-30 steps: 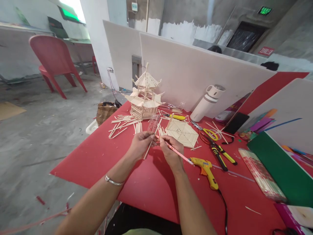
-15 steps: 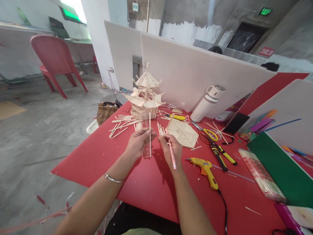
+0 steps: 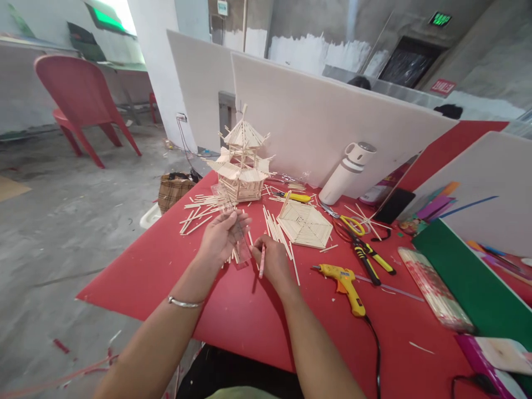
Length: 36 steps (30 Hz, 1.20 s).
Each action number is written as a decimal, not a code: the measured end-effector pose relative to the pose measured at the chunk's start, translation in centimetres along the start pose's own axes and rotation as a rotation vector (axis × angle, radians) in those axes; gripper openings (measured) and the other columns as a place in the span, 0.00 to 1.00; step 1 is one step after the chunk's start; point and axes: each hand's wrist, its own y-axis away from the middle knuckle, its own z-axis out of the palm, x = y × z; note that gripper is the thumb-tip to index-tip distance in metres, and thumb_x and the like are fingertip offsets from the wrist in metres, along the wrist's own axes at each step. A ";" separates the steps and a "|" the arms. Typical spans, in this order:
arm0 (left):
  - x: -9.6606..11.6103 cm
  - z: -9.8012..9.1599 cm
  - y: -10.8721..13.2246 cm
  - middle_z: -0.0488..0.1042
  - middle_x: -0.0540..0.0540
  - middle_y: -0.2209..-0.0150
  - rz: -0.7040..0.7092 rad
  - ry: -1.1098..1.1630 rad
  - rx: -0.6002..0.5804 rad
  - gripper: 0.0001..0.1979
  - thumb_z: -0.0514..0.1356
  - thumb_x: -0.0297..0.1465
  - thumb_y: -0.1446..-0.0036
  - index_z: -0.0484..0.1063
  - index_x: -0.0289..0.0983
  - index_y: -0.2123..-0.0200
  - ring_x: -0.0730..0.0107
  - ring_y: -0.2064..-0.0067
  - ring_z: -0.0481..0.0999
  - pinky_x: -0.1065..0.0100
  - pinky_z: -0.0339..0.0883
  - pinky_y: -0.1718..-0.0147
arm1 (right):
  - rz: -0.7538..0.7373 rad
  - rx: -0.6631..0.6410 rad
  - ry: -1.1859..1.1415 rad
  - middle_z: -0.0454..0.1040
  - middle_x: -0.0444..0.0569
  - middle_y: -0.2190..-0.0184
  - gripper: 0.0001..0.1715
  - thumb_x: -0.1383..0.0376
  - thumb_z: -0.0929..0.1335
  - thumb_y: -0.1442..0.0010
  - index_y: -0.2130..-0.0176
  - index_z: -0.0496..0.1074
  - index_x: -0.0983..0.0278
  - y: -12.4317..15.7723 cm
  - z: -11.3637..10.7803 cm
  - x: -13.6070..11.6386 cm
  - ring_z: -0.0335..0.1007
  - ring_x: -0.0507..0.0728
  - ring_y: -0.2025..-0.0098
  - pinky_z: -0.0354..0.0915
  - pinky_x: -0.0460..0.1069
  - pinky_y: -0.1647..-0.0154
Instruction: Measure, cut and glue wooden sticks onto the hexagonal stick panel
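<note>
My left hand (image 3: 219, 235) is closed on a clear plastic ruler (image 3: 242, 244), which slants down toward the table's front. A pink patterned pencil or pen (image 3: 262, 260) is gripped in my right hand (image 3: 272, 257), just right of the ruler. One thin wooden stick (image 3: 250, 238) shows between the hands; whether a finger touches it I cannot tell. Beyond my hands stands a pagoda model (image 3: 243, 160) built of such sticks. To the right of my right hand lie a bundle of loose sticks (image 3: 276, 230) and a flat hexagonal stick panel (image 3: 306, 223).
The red table (image 3: 166, 288) also bears a yellow glue gun (image 3: 343, 282) with a black cord, pliers (image 3: 366, 257), scissors (image 3: 351, 223), a white flask (image 3: 347, 172) and a packet of sticks (image 3: 434, 288). White boards (image 3: 324, 116) stand along the back.
The ruler has tilted from near upright to a slant, and the stick held along it is no longer there. My right hand has moved left, uncovering more loose sticks.
</note>
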 end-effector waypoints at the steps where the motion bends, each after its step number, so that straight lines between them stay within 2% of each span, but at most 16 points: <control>1: -0.2 0.1 0.0 0.80 0.41 0.66 -0.049 -0.017 -0.011 0.03 0.59 0.21 0.41 0.73 0.31 0.66 0.66 0.67 0.81 0.66 0.77 0.67 | -0.011 -0.007 0.017 0.71 0.41 0.79 0.06 0.65 0.67 0.45 0.72 0.71 0.62 0.0 -0.1 -0.1 0.64 0.50 0.77 0.54 0.44 0.73; 4: -0.9 0.2 0.0 0.78 0.41 0.65 -0.161 -0.060 -0.002 0.04 0.58 0.21 0.41 0.72 0.32 0.67 0.66 0.66 0.81 0.64 0.78 0.66 | 0.011 -0.008 0.114 0.71 0.41 0.79 0.06 0.63 0.66 0.43 0.70 0.72 0.61 0.1 -1.1 -0.3 0.64 0.51 0.76 0.53 0.44 0.73; 8: -1.3 0.2 -0.1 0.75 0.45 0.71 -0.255 -0.131 0.012 0.04 0.58 0.23 0.40 0.72 0.32 0.67 0.69 0.71 0.77 0.63 0.77 0.69 | 0.166 0.099 0.360 0.73 0.42 0.77 0.06 0.64 0.66 0.41 0.67 0.74 0.59 -0.1 -3.4 0.4 0.66 0.53 0.74 0.50 0.45 0.73; 11: -1.2 0.0 -0.1 0.72 0.49 0.75 -0.199 -0.153 0.040 0.02 0.60 0.23 0.43 0.73 0.33 0.67 0.73 0.75 0.73 0.68 0.74 0.74 | 0.264 0.093 0.471 0.76 0.44 0.74 0.06 0.64 0.67 0.41 0.64 0.75 0.58 -0.4 -4.0 1.1 0.68 0.54 0.72 0.49 0.46 0.72; 16: -0.7 -0.1 -0.1 0.69 0.52 0.78 -0.100 -0.139 0.092 0.02 0.62 0.22 0.46 0.74 0.33 0.69 0.77 0.80 0.69 0.71 0.71 0.76 | 0.293 0.016 0.564 0.78 0.46 0.71 0.07 0.64 0.67 0.40 0.61 0.75 0.57 -0.6 -3.7 1.1 0.72 0.56 0.68 0.50 0.47 0.72; 20: -0.9 0.1 0.1 0.77 0.44 0.69 -0.146 -0.130 0.020 0.04 0.60 0.21 0.43 0.75 0.31 0.69 0.70 0.69 0.77 0.66 0.77 0.69 | 0.327 -0.056 0.591 0.78 0.47 0.69 0.09 0.67 0.66 0.41 0.60 0.75 0.58 -0.6 -3.9 0.5 0.74 0.57 0.66 0.50 0.47 0.71; 23: -1.4 0.3 0.2 0.78 0.40 0.63 -0.167 -0.140 -0.015 0.05 0.60 0.21 0.43 0.76 0.30 0.69 0.66 0.63 0.79 0.64 0.78 0.66 | 0.327 -0.064 0.592 0.79 0.47 0.68 0.08 0.66 0.67 0.41 0.60 0.74 0.58 -0.6 -4.2 0.3 0.74 0.57 0.65 0.50 0.47 0.71; 30: -2.2 0.1 -0.1 0.75 0.46 0.71 -0.210 -0.170 0.044 0.03 0.63 0.21 0.47 0.75 0.33 0.69 0.70 0.72 0.76 0.65 0.76 0.73 | 0.339 -0.008 0.560 0.79 0.47 0.69 0.08 0.65 0.68 0.43 0.60 0.73 0.58 -0.4 -4.0 0.9 0.74 0.58 0.65 0.51 0.47 0.70; 36: -2.2 0.0 -0.2 0.75 0.47 0.72 -0.180 -0.166 0.055 0.04 0.64 0.21 0.48 0.74 0.33 0.69 0.73 0.73 0.75 0.71 0.72 0.74 | 0.299 0.026 0.557 0.78 0.47 0.69 0.08 0.66 0.69 0.44 0.61 0.72 0.59 -0.2 -3.8 1.2 0.75 0.58 0.65 0.52 0.48 0.70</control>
